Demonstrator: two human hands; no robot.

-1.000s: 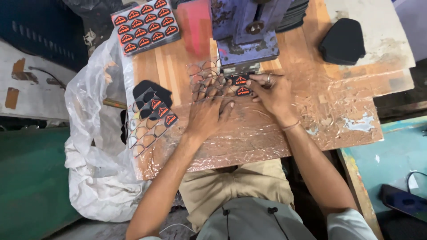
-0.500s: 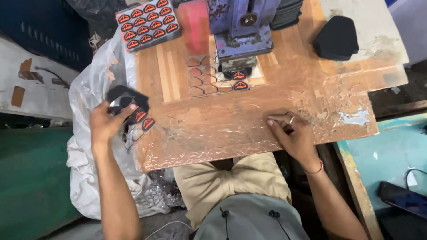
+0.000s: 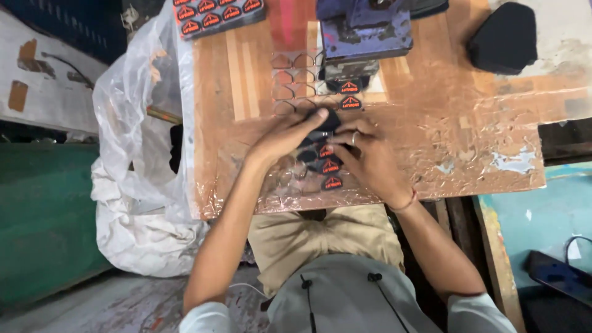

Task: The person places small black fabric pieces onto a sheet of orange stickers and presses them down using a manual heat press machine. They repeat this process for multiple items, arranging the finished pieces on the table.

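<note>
Grey fabric of the person's upper garment fills the bottom centre of the frame, with tan trousers above it; both bare forearms reach up from here toward mid-frame.

At the near edge of the wooden table covered in crinkled clear film, the two hands meet just left of centre. The left hand lies flat with the fingers stretched toward upper right, its fingertip resting on the top end of a strip of black wedge-shaped patches with orange emblems. The right hand, a ring on one finger, covers the strip's right side. Neither grip is closed around it; both press it down with fingers extended, though the undersides are hidden.

The strip's long axis runs from lower centre up toward the machine, lying between the two hands. Both hands touch it; the left reaches farther along it.

Just beyond, two loose patches of the same kind sit at the foot of a blue metal press, upper centre. A clear film sheet with punched-out wedge holes lies to its left. Farther, at upper left, stands a tray of finished patches; at upper right, a stack of black blanks. A large clear plastic bag hangs off the left edge.
</note>
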